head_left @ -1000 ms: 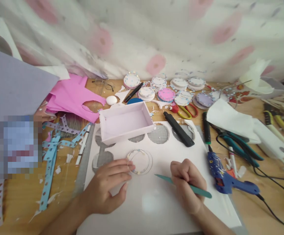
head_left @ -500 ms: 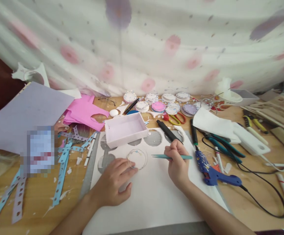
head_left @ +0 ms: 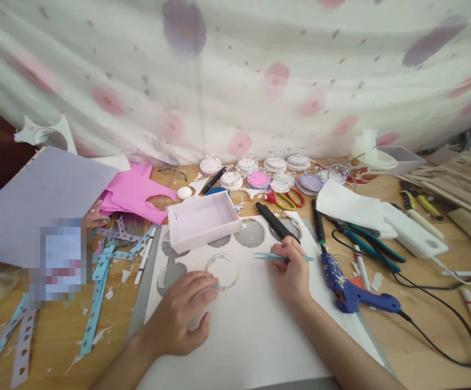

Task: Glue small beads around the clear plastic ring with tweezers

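Observation:
My left hand lies on the white sheet, fingers stretched out and thumb apart. Its fingertips touch the left edge of a thin wire-like ring with small pale beads or bits along it. To the right of the ring, my right hand is closed around teal tweezers, whose tips point left toward the ring. A pale lilac open box stands just beyond the ring. Round holes are cut in the sheet's far part.
Decorated discs line the back. On the right lie a blue glue gun with a cord, teal pliers and a white power strip. A black pen-like tool lies beyond my right hand. Punched strips are at left.
The view has tilted slightly, so things sit a little lower and further left. The ring's outline looks more like a single circle now. Both hands keep nearly the same pose.

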